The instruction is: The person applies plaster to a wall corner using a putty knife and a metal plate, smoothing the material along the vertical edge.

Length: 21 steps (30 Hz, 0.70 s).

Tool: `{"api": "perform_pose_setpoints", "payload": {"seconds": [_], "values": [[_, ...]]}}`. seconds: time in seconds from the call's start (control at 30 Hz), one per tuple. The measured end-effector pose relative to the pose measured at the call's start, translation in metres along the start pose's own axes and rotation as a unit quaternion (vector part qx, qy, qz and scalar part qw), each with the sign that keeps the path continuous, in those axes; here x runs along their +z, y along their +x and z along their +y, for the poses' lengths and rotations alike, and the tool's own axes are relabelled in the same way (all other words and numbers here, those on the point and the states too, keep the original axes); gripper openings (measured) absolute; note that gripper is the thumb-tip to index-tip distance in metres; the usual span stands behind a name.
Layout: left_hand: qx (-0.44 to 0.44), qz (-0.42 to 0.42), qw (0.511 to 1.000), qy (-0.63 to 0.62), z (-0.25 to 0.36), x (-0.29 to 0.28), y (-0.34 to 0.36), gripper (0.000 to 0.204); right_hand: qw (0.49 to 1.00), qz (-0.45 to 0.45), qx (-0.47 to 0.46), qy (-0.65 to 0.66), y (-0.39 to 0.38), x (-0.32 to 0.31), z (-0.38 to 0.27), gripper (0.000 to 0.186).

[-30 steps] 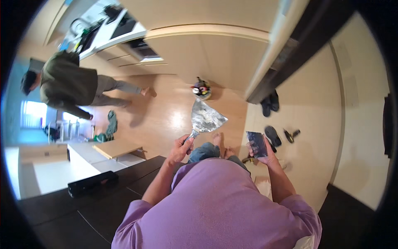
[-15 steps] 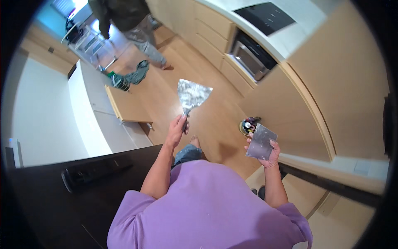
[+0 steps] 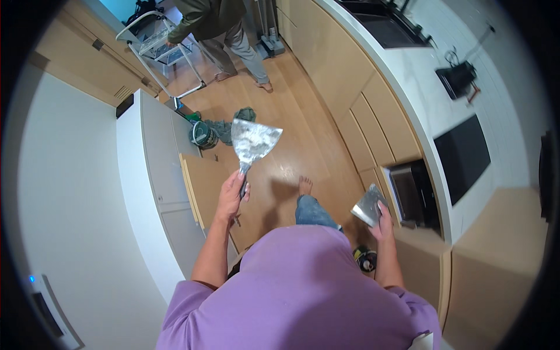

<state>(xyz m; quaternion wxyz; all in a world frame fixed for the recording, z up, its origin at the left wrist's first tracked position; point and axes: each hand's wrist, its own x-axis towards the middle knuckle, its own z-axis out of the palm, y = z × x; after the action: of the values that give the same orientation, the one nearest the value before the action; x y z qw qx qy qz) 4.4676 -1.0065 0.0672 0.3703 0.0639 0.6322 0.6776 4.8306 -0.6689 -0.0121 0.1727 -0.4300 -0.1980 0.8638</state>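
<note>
My left hand [image 3: 230,196] gripped the scraper [image 3: 249,150], forearm [image 3: 212,251] forward, blade [image 3: 257,137] pointing away. My right hand [image 3: 382,225] held the plate [image 3: 368,207] out to the right.

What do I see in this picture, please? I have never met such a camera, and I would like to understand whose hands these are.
There is no machine here: the hands belong to a person. A wide fisheye camera worn on that person's head looks down, so straight edges bend near the rim and the wearer's own purple shirt fills the bottom.

The left hand holds a metal scraper by its handle; the blade shows whitish patches. The right hand grips a flat metal piece, whose exact kind I cannot tell.

On the wooden floor are a green bucket and a green cloth. The white counter is at right. Farther off, another person stands beside a white ladder.
</note>
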Motion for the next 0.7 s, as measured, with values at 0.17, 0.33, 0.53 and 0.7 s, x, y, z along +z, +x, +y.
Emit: {"api": "perform_pose_setpoints", "payload": {"seconds": [0.17,0.33,0.53,0.7], "values": [[0.015,0.115,0.987,-0.111,0.037,-0.079,0.065,0.036,0.985,-0.082,0.042,-0.15,0.18,0.211,-0.032,0.043],[0.054,0.134,0.974,-0.175,0.061,-0.157,0.177,0.026,0.939,-0.133,0.028,-0.317,0.324,0.407,-0.036,0.046],[0.016,0.096,0.992,-0.082,0.126,-0.239,0.359,0.017,0.944,-0.037,-0.009,-0.328,0.457,0.534,-0.03,0.047],[-0.004,0.074,0.997,-0.037,0.225,-0.27,0.497,0.021,0.935,-0.006,-0.009,-0.354,0.549,0.586,-0.045,0.044]]}}
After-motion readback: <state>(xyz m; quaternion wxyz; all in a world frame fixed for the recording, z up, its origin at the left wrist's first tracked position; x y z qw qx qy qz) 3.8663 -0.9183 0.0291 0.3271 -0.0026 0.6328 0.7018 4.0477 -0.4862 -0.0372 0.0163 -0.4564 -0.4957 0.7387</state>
